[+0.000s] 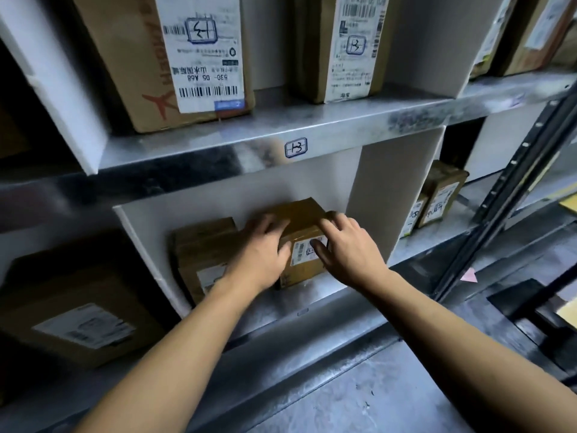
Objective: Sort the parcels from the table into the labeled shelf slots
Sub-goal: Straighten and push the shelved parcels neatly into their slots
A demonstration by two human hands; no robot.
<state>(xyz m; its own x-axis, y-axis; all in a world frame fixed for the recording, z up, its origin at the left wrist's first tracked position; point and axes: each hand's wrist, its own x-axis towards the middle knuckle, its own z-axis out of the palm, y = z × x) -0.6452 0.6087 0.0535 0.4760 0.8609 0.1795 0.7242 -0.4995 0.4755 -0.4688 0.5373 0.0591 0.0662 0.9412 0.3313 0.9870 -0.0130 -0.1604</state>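
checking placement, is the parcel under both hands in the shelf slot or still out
In. The small parcel sits on the shelf board between the white dividers, beside another parcel; left hand and right hand rest on it.

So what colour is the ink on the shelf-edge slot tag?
Dark blue on white, clearest in the head view: slot tag.

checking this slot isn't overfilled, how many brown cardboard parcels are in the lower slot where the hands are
2. One brown cardboard parcel sits under the left hand and right hand; a second brown box stands immediately left of it. Others could be hidden behind.
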